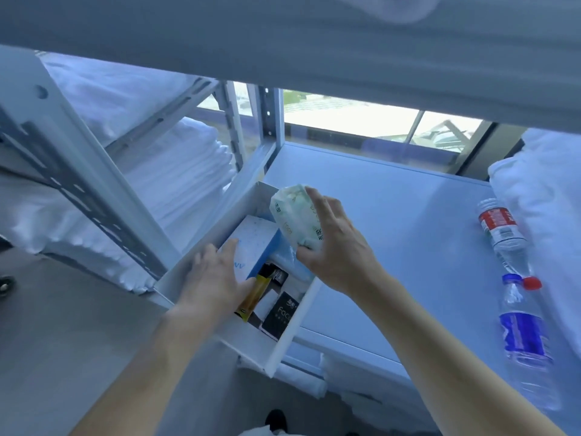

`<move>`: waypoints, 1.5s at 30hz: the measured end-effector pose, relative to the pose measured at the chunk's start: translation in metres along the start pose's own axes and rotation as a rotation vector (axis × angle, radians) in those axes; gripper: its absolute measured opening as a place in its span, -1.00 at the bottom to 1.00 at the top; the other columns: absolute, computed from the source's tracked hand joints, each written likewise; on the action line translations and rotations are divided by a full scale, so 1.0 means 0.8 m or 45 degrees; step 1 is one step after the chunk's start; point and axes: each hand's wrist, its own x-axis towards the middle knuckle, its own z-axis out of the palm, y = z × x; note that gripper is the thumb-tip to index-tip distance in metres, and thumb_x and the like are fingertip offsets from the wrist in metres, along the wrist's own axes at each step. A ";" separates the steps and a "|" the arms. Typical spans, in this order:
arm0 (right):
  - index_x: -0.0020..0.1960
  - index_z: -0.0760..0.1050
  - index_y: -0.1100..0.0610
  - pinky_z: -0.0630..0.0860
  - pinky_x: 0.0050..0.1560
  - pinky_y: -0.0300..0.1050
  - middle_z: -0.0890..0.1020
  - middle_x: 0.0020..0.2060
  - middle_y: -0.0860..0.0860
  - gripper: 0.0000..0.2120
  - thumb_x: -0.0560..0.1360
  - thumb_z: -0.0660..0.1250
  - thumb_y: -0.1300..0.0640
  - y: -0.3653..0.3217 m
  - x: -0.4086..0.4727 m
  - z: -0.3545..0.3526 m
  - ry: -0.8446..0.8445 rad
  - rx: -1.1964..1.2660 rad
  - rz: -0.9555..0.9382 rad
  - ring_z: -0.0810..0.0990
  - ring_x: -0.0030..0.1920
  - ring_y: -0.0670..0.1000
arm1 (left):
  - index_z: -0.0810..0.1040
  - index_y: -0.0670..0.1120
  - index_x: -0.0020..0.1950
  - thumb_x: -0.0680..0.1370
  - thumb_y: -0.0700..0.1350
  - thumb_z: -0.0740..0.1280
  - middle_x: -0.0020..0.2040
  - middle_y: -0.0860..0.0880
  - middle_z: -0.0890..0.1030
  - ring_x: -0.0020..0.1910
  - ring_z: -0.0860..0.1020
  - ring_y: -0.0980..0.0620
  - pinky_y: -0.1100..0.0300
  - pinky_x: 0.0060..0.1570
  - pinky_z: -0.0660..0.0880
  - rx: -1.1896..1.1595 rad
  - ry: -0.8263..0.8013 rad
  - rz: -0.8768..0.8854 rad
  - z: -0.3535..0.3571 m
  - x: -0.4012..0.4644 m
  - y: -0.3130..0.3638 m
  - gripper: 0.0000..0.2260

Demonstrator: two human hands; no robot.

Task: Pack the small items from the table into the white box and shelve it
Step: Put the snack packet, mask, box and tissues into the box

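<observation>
Metal shelf (393, 234) bearing white box (292, 325) at its left front edge. Left hand (213, 278), fingers straight, presses on blue carton (254, 243) inside; right hand (336, 247) beside it grips tissue pack (292, 215) above box.

The left hand (217, 278) covers part of the blue carton (254, 243) in the white box (283, 338), so its lettering is cut short. The right hand (333, 243) hides the lower end of the tissue pack (292, 212). Right of the box, the far bottle (531, 338) blurs toward the frame's edge, label unreadable.
</observation>
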 end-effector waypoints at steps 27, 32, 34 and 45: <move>0.08 0.54 0.09 0.32 0.00 -0.03 0.50 0.01 0.06 -0.50 0.40 0.49 -0.29 -0.074 -0.031 0.046 -0.626 -0.736 0.102 0.45 -0.03 0.11 | 0.26 0.10 0.58 0.59 0.00 0.32 0.49 -0.03 0.30 0.39 0.38 -0.07 0.02 0.33 0.44 -0.098 -0.077 0.390 -0.003 0.039 -0.027 -0.44; 0.20 0.51 0.09 0.39 0.30 0.08 0.51 0.14 0.06 -0.42 0.45 0.36 -0.36 -0.067 -0.033 0.046 -0.438 -0.633 0.038 0.50 0.16 0.14 | 0.26 0.28 0.56 0.60 0.22 0.30 0.63 0.08 0.14 0.61 0.08 0.01 -0.04 0.55 0.18 -0.124 -0.213 0.704 -0.008 0.033 -0.021 -0.47; 0.32 0.46 0.07 0.31 0.41 0.12 0.48 0.27 0.05 -0.37 0.48 0.32 -0.39 -0.062 -0.028 0.044 -0.407 -0.621 0.034 0.46 0.29 0.13 | 0.17 0.33 0.58 0.59 0.30 0.25 0.66 0.11 0.02 0.64 -0.04 0.01 -0.11 0.57 0.14 0.048 -0.344 0.697 -0.004 0.034 -0.018 -0.42; 0.35 0.47 -0.04 0.30 0.22 0.05 0.54 0.21 0.03 -0.44 0.47 0.40 -0.32 -0.065 -0.002 0.064 -0.760 -0.791 0.129 0.55 0.15 0.05 | 0.30 0.36 0.52 0.44 0.20 0.52 0.67 0.17 -0.14 0.64 -0.20 0.08 -0.15 0.58 0.07 0.146 -0.575 0.681 -0.009 0.047 -0.019 -0.30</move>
